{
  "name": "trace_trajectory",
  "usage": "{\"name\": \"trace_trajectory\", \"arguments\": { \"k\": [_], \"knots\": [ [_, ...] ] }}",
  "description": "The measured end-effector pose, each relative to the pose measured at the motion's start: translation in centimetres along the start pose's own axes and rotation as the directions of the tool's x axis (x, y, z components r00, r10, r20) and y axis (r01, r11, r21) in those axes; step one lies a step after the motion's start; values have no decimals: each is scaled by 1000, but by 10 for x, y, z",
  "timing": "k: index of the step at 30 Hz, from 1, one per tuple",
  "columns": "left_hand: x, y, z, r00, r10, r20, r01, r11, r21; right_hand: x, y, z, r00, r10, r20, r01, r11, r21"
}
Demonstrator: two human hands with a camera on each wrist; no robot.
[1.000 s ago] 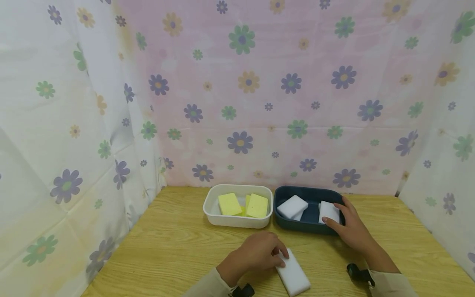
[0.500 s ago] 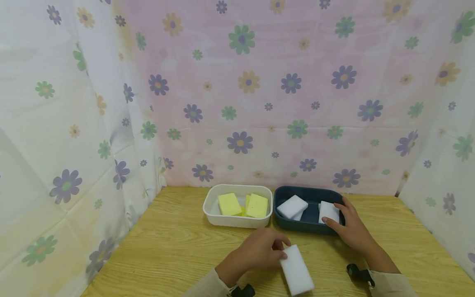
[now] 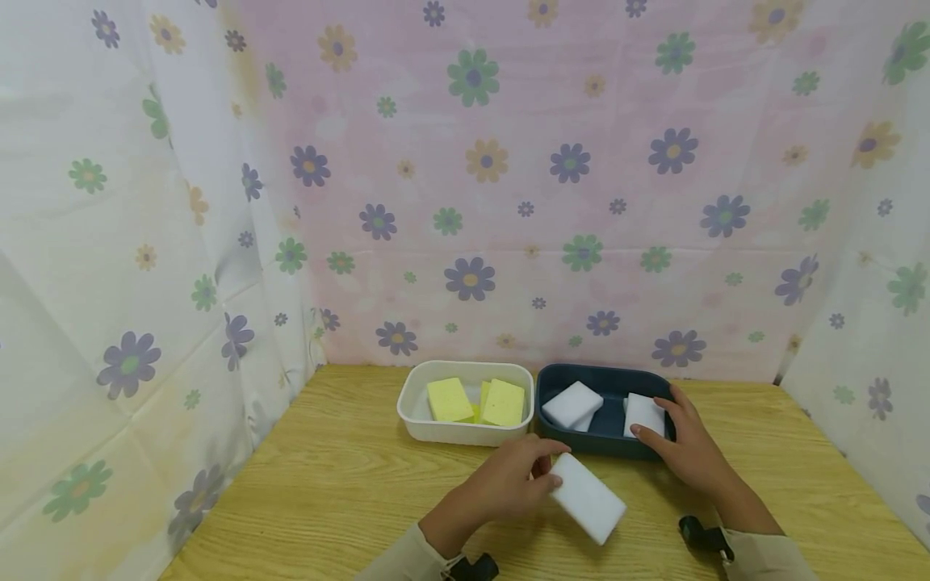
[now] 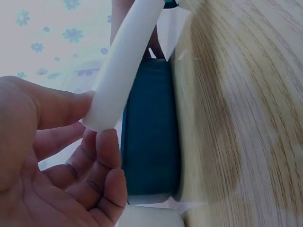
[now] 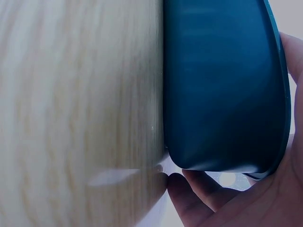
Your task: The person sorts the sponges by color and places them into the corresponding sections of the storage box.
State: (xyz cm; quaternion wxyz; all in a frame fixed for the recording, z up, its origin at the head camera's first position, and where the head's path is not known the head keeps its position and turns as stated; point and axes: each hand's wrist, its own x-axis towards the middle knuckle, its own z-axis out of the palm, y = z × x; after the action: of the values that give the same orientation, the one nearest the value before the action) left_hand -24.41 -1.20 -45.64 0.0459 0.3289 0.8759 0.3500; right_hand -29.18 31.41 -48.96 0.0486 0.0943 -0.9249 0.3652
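Observation:
My left hand (image 3: pixel 504 482) pinches a white sponge block (image 3: pixel 590 498) by one end, raised in front of the dark blue tub (image 3: pixel 596 443). Seen from the left wrist, thumb and fingertips grip the lower end of the sponge (image 4: pixel 123 68), and the tub (image 4: pixel 151 137) stands behind it. My right hand (image 3: pixel 690 452) holds the tub's right end, its thumb reaching over the rim. The right wrist view has fingers (image 5: pixel 208 187) curled at the end of the tub (image 5: pixel 222 90). Inside the tub lie several white sponges (image 3: pixel 574 402).
Left of the dark blue tub, close beside it, stands a white tub (image 3: pixel 465 434) with several yellow sponges (image 3: pixel 450 399). Both sit at the back of the wood-grain table (image 3: pixel 349 484), before a flowered cloth (image 3: pixel 538 226) that also hangs at the sides.
The left hand has lifted the white sponge from the table and moved it up toward the dark blue tub, turning it. The right hand has stayed at the tub.

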Motion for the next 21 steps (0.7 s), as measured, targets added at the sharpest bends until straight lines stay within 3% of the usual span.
{"name": "trace_trajectory", "arguments": {
  "k": [9, 15, 21],
  "knots": [
    [-1, 2, -1, 987, -57, -153, 30, 984, -176, 1, 0, 0, 1000, 1, 1, -1, 1000, -5],
    [-1, 3, -1, 974, -109, -201, 66, 975, -211, 1, 0, -1, 1000, -2, 7, 3, 1000, -15],
    [0, 4, 0, 970, -98, -222, 47, 973, -225, 0, 0, 1, 1000, -4, 1, 4, 1000, -7]
  ]
}}
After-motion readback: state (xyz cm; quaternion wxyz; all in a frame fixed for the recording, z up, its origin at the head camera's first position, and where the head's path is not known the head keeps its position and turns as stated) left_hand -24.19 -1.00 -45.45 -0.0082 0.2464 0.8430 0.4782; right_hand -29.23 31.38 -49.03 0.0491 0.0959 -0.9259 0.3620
